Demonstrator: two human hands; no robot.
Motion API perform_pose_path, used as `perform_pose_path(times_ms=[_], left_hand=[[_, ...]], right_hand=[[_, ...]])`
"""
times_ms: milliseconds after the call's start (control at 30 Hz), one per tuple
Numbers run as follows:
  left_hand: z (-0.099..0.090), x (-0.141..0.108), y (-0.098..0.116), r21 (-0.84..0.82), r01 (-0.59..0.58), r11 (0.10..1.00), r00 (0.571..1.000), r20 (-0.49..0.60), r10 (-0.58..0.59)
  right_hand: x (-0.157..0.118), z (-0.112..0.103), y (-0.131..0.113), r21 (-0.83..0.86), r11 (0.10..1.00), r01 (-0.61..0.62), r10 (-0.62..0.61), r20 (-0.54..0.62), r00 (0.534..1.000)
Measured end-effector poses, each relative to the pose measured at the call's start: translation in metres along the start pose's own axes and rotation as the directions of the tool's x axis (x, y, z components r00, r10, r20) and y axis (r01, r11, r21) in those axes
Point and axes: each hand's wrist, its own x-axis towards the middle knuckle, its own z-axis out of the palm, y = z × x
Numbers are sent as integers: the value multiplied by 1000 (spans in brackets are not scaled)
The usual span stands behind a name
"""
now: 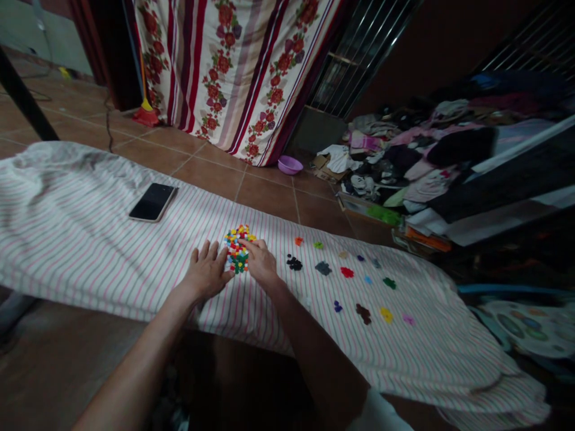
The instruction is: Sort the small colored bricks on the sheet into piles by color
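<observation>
A mixed pile of small colourful pieces (238, 250) lies on the striped cloth, with green ones gathered at its near end. My left hand (207, 272) rests flat on the cloth along the pile's left side, fingers spread and holding nothing. From the right, my right hand (263, 263) reaches over the pile with its index finger stretched out onto the pieces; its other fingers look partly curled. Sorted heaps lie to the right, among them black pieces (294, 263), grey pieces (323, 268), red pieces (347, 272), brown pieces (363, 313) and yellow pieces (386, 315).
A phone (153, 202) lies on the striped cloth (90, 239) to the left. Beyond the table are a floral curtain (233, 66), a broom (146, 114) and a purple basin (290, 165). Heaped clothes (417, 143) fill the right back, near a blue-framed chair (525, 323).
</observation>
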Motion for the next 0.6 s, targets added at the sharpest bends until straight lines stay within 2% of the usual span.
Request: perform_pose_path(times_ms=[100, 233, 433, 600], left_hand=[[2, 0, -1, -4, -2, 1000, 1000, -5, 2], [5, -2, -2, 2, -10, 1000, 1000, -17, 10], [1, -3, 5, -12, 36, 999, 999, -31, -36], [-3, -3, 8, 4, 35, 999, 999, -33, -35]], right_hand=[[-8, 2, 4, 55, 996, 75, -74, -18, 997], [-11, 4, 8, 192, 974, 123, -112, -69, 991], [-5, 11, 14, 361, 916, 174, -83, -254, 964], [-4, 6, 4, 332, 923, 196, -124, -227, 966]])
